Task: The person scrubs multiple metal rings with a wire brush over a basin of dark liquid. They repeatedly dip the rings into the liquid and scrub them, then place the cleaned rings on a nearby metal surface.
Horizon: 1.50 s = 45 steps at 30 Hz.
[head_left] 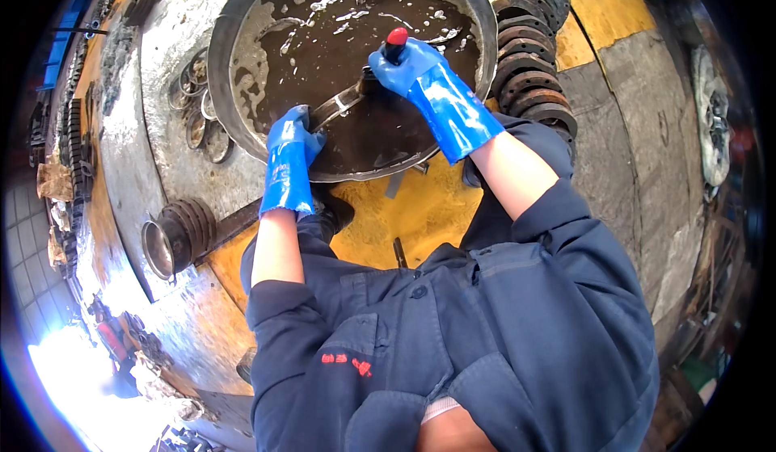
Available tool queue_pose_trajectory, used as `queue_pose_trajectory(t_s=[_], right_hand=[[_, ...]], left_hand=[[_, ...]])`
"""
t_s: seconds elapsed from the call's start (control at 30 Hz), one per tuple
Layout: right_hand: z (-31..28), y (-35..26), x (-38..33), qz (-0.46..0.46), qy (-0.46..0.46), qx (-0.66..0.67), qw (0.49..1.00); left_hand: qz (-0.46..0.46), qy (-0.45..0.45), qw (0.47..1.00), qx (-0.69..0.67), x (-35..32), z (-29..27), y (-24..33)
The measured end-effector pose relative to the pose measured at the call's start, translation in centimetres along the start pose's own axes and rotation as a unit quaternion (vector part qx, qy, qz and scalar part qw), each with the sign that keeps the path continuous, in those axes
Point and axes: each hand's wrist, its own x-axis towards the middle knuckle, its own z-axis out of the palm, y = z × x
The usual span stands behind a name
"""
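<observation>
You are holding a curved metal ring [343,103] at the near side of a large round basin [234,113], tilted so that its lower edge is dipping into the dark, foamy liquid [356,40]. The ring is lying between your two hands: your left hand [293,129], in a blue glove, is gripping its near-left end with the fingers curled around the metal, just inside the basin's rim. Your right hand [408,63], also gloved in blue, is working at the ring's far end, closed in a fist around a red-tipped tool handle [396,38] that is pointing down toward the ring; whether the tool's working end is touching the metal, you cannot tell.

More rings are showing partly sunk at the far edge of the liquid. The basin is sitting on a stained, yellow-painted floor [420,210]. To its right a row of rusty discs [529,56] is standing on edge; to its left loose thin rings [198,109] are lying flat, and nearer to you a short stack of dark discs [182,234] is resting on its side.
</observation>
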Motion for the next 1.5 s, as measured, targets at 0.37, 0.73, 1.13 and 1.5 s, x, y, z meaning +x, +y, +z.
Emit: queue_pose_trajectory(t_s=[0.37,0.73,1.13,1.5], right_hand=[[1.5,-1.1,-1.3,-0.004,-0.117,0.199,0.973],[4.5,2.2,0.1,0.145,-0.138,0.137,0.97],[-1.7,-1.6,-1.2,0.011,-0.027,0.163,0.986],[-1.9,0.2,-0.1,-0.004,-0.051,-0.026,0.998]], left_hand=[[-0.045,0.007,0.998,0.051,0.1,0.2,-1.0],[0.06,0.032,0.979,0.19,0.3,-1.1,3.2],[0.042,0.03,0.974,-0.221,-0.4,0.2,1.6],[0.027,-0.009,0.971,-0.238,-0.7,0.4,2.2]])
